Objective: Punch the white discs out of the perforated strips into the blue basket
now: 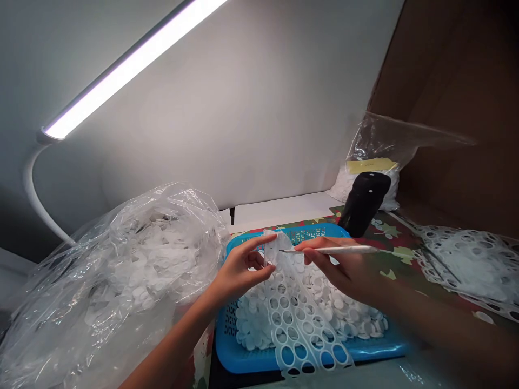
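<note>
My left hand (245,265) pinches the upper end of a translucent white sheet (300,319), thumb and fingers on its edge. Rows of round holes run down the sheet's lower part, which drapes over the front rim of a blue plastic basket (239,364). In my right hand (338,265) is a thin white pen-like tool (348,249), held like a pencil. Its dark pointed tip is at the sheet's upper part, close to my left fingers; whether it touches cannot be made out. Many small white discs (253,321) fill the basket under the sheet.
A big clear plastic bag (162,259) of white pieces stands left. Behind on the right are a black cylindrical object (365,202) and a clear bag with a yellow label (372,165). Punched sheets (478,265) lie far right. A lit lamp (138,67) hangs above.
</note>
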### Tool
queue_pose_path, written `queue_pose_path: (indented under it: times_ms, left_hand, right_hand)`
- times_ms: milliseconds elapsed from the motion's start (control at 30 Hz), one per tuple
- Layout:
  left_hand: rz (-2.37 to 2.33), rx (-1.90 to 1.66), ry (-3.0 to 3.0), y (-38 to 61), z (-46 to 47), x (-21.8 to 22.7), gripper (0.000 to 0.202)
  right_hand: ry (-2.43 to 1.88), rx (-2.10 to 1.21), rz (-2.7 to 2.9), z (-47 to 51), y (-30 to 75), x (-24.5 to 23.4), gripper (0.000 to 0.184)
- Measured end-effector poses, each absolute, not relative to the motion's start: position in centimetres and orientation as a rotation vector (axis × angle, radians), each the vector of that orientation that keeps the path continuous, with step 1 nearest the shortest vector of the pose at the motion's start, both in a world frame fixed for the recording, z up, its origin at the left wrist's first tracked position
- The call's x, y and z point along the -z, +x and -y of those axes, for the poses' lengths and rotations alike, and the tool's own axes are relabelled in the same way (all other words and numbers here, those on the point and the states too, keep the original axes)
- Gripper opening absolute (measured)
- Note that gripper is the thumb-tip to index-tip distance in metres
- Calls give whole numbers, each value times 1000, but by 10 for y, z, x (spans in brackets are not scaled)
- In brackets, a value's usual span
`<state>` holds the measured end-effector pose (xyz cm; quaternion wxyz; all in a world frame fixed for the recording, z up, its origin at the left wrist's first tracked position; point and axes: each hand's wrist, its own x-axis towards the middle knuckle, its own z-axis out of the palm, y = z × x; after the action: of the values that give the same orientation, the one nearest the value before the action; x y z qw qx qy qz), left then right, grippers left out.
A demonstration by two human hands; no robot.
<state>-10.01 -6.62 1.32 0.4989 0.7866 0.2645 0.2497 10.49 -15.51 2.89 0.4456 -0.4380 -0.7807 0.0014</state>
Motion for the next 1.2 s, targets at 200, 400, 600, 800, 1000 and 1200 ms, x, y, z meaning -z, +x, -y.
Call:
queue_pose_path:
  times_ms: [200,400,600,800,1000,1200]
  left_hand:
    - [-617,-606,1915,-100,66,-13,53]
    - [-580,-614,1932,-100,67,-14,53]
    - [-586,-604,1933,-99,67,-14,53]
    - [-674,-613,1925,-99,65,-13,55]
    - [-653,-607,1918,-99,66,-15,55]
    - [-630,-601,1918,-99,67,-16,54]
  right_hand:
    - [-1063,-34,1929,151,105,-24,19]
    - [-1093,-163,2017,147,103,-22,18]
    - [-1081,-177,2028,145,104,-21,17]
    - [-976,-212,1770,151,111,-15,18]
    - [-996,-140,1962,152,107,-22,15]
    - [-1021,-144,2023,151,104,-26,16]
